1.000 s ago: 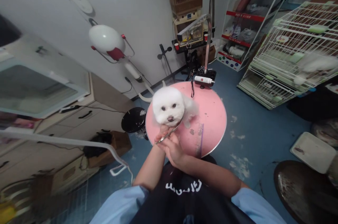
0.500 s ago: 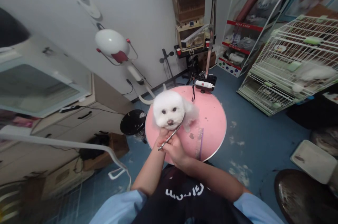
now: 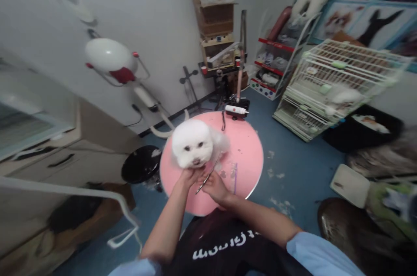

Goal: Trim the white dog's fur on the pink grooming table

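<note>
A small white fluffy dog (image 3: 194, 142) stands on a round pink grooming table (image 3: 247, 150), facing me. My left hand (image 3: 186, 177) is closed under the dog's chin, holding its muzzle. My right hand (image 3: 215, 185) grips a pair of silver scissors (image 3: 207, 174), whose blades point up toward the dog's right cheek. A purple comb (image 3: 235, 172) lies on the table just right of my right hand.
A black stool (image 3: 141, 169) stands left of the table. A white dryer on a stand (image 3: 110, 57) is behind it. A white wire cage (image 3: 329, 85) stands at right, shelves and boxes at the back. Fur clippings lie on the blue floor (image 3: 293, 167).
The view has swung so the dog and table sit further left. My hands have separated slightly; the left stays under the chin and the scissors have shifted to the dog's cheek side.
</note>
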{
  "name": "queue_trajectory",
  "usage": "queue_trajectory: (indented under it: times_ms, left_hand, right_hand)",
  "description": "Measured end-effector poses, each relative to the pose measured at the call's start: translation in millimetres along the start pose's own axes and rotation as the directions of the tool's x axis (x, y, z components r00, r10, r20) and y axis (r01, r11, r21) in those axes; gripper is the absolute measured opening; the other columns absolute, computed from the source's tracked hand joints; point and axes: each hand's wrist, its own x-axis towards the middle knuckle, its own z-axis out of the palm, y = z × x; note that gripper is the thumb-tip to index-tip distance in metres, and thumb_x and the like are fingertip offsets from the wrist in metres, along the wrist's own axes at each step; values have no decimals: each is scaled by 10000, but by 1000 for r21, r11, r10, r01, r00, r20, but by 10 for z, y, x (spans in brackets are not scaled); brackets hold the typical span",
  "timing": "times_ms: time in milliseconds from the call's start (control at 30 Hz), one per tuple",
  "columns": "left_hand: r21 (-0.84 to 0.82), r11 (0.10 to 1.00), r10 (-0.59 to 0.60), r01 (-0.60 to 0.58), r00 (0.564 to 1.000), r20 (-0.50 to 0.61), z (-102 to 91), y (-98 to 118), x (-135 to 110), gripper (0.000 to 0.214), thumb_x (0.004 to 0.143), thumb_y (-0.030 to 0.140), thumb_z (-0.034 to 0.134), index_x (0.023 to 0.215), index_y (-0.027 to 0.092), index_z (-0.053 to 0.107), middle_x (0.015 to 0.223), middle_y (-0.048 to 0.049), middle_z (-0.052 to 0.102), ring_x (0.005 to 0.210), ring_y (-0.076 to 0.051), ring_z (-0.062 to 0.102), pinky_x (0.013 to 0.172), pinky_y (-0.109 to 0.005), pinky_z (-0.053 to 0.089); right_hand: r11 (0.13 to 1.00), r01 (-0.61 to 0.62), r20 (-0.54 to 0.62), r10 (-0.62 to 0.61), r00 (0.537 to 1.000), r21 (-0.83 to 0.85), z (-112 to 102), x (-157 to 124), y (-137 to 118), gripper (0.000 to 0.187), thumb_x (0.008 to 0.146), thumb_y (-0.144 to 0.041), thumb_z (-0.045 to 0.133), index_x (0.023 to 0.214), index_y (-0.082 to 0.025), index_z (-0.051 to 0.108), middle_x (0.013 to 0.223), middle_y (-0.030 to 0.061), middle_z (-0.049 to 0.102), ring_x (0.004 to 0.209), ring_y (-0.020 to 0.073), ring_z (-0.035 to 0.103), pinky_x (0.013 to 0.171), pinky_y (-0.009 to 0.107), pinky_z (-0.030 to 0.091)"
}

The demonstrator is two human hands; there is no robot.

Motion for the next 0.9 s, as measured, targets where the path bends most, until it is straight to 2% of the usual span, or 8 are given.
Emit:
queue_trajectory:
  times_ms: [67,133,300,467,633,733,800,900]
  left_hand:
    - [31,997,-67,70,994,-84,24,43,22,243,938,52,449,840,183,629,704,-44,680,575,-170,614,535,-253,519]
    - [-30,997,-80,77,993,-92,50,80,68,227,955,100,456,909,198,656,799,-58,722,661,-196,662,615,-296,563]
    - [-230,973,-1,21,996,84,205,113,172,186,998,295,531,1083,278,696,1017,-56,771,951,-246,706,846,-401,590]
    - [-232,973,17,5,996,92,494,83,178,192,1017,316,535,1125,289,691,1054,-58,765,1001,-235,708,809,-364,603]
    - [-239,969,65,-63,998,-1,707,10,48,250,1046,198,425,1047,222,674,932,-52,765,792,-193,713,665,-291,594]
    - [-224,972,77,-77,997,-5,743,-13,-24,230,1012,144,458,963,196,677,891,-59,763,712,-192,698,635,-292,581]
    - [-242,968,70,-68,998,1,750,-18,-55,243,1005,123,453,921,192,669,871,-54,756,696,-185,690,638,-287,575]
    - [-257,966,48,-38,998,32,753,-26,-75,290,1007,86,411,951,178,680,844,-56,738,699,-172,675,676,-283,574]
  right_hand:
    - [904,-142,-84,118,989,-403,-264,9,252,147,829,-244,639,771,-238,504,776,-2,710,823,209,728,760,328,575]
    - [712,-298,-195,225,955,-636,-537,-27,476,182,841,-248,667,723,-216,532,796,68,745,914,282,751,842,393,564]
    - [461,-533,-429,317,846,-709,-870,-170,762,372,694,-179,834,1025,-121,675,1123,249,769,1161,422,714,1027,527,479]
    - [352,-619,-508,362,782,-702,-888,-202,784,295,841,-118,679,1131,-72,701,1182,276,751,1163,373,731,913,419,530]
    - [384,-535,-475,245,845,-753,-819,-376,681,341,1007,-185,431,1189,-123,713,1171,197,775,1106,285,741,856,341,510]
    - [484,-318,-416,-108,903,-815,-644,-482,493,440,1005,-204,373,1319,-133,673,1105,160,790,1040,264,736,892,343,483]
    - [505,-90,-298,-348,889,-858,-489,-487,338,457,977,-213,407,1328,-141,690,1024,141,799,962,253,733,911,348,458]
    - [516,26,-221,-411,884,-856,-318,-423,158,464,918,-177,455,1293,-144,727,894,119,799,848,236,728,889,347,434]
